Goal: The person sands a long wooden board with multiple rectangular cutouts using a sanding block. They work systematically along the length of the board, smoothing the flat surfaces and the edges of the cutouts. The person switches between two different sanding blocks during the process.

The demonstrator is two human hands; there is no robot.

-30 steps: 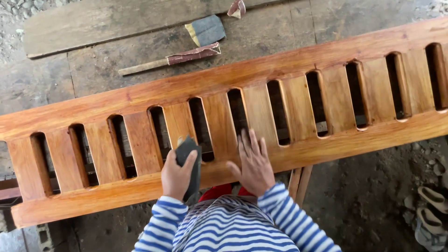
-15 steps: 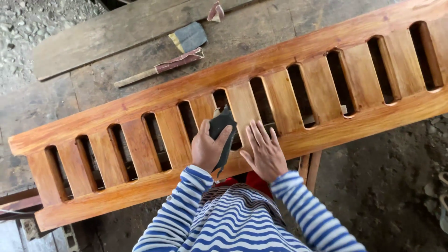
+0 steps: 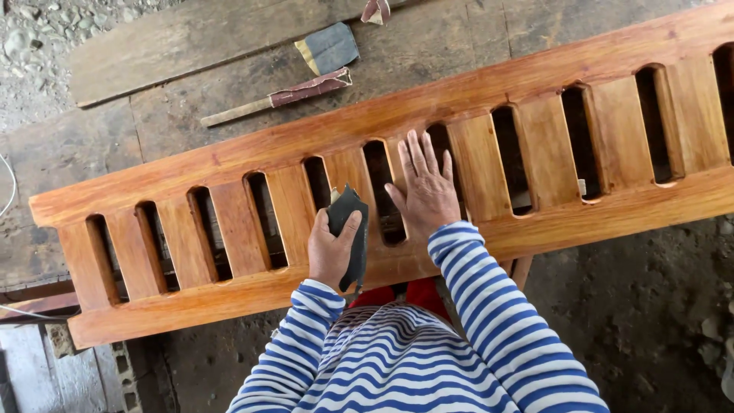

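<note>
Left hand point(image 3: 330, 256) closed around a dark folded sandpaper sheet point(image 3: 350, 229), just left of frame center, pressed upright against a slat of the slatted wooden panel point(image 3: 229, 160). Right hand point(image 3: 425, 191) open, flat, fingers spread on the neighboring slat, just right of the sandpaper. At upper center, on the worn surface point(image 3: 153, 122): a sandpaper-wrapped stick point(image 3: 283, 98) and 1 loose sandpaper piece point(image 3: 327, 47).

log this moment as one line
left hand: holds dark sandpaper | right hand: flat on slatted wooden panel
</note>
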